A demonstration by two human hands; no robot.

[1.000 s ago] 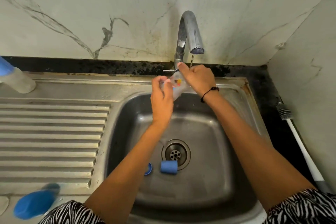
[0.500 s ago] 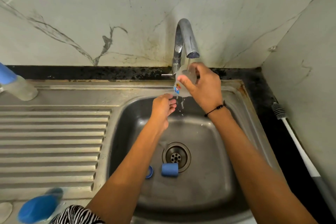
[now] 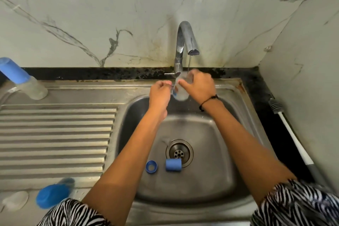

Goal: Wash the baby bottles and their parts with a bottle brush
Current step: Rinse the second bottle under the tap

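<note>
Right hand (image 3: 199, 85): gripping the clear baby bottle (image 3: 180, 91) under the tap (image 3: 185, 42), mouth tilting up toward the thin stream. Left hand (image 3: 159, 92): fingers curled, touching the bottle's left side. Bottle brush (image 3: 293, 134): lying well apart on the right counter, nearer the right hand.

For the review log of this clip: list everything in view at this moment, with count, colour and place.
clear bottle: 1, clear with coloured print, under the tap's thin stream
tap: 1, chrome, behind the basin
sink: 1, steel, ribbed drainboard on its left
blue ring: 1, basin floor, left of the drain
blue cap: 1, on its side by the drain
capped bottle: 1, clear with blue cap, far left rim
blue cup-like item: 1, blurred, near left corner
bottle brush: 1, white handle, right counter
hands: right hand grips the clear bottle; left hand at its left side, contact unclear
</note>
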